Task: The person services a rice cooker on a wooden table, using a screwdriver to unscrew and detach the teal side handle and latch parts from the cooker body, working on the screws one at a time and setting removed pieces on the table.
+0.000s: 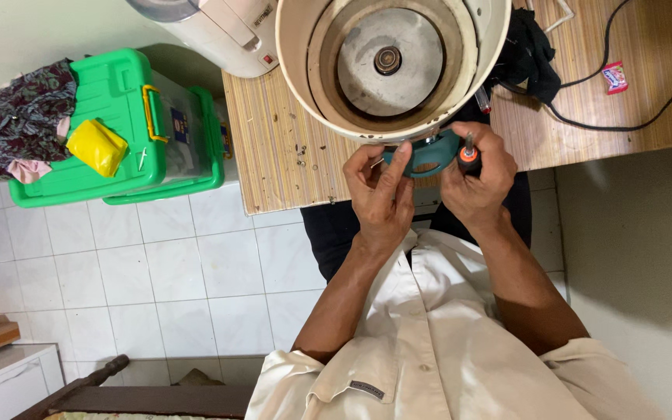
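The work looks to be at the unscrewing stage on a cream rice cooker body (394,66) tipped on its side at the edge of the striped bench (274,148), open mouth toward the camera. The left hand (383,190) has its grip closed on a small screw or fastener beside the teal base piece (433,152); the right hand (476,175) is clamped on a screwdriver (469,154) with an orange-and-black handle. Next, the tip likely needs seating squarely. A small red sachet (614,76) lies at the bench's far right; a yellow packet (97,145) sits on a green storage box (118,124).
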A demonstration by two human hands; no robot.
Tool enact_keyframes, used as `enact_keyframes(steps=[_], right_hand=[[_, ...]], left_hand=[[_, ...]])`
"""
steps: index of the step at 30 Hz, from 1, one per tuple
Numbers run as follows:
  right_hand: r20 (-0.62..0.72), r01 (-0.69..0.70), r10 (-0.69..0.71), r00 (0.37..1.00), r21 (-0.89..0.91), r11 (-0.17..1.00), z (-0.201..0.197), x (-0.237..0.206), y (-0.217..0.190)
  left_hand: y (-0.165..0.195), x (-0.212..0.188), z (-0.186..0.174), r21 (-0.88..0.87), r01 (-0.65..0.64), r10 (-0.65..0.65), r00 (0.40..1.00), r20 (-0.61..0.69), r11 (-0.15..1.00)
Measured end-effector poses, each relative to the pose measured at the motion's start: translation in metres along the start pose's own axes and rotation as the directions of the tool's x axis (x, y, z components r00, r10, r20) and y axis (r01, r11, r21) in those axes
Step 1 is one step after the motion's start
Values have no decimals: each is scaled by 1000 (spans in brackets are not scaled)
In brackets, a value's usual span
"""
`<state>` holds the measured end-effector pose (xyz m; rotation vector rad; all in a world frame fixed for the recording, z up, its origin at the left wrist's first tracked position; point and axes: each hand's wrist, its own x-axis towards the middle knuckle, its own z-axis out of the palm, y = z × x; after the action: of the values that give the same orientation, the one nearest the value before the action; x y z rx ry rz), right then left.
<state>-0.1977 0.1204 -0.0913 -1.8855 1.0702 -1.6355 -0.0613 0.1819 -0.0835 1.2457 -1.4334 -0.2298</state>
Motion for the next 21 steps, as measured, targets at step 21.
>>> enact_keyframes(steps=[21], right_hand=[[232,-17,-5,973,93,995,-12,46,-12]], left_hand=[[1,14,2,47,77,-69,985,-157,996]])
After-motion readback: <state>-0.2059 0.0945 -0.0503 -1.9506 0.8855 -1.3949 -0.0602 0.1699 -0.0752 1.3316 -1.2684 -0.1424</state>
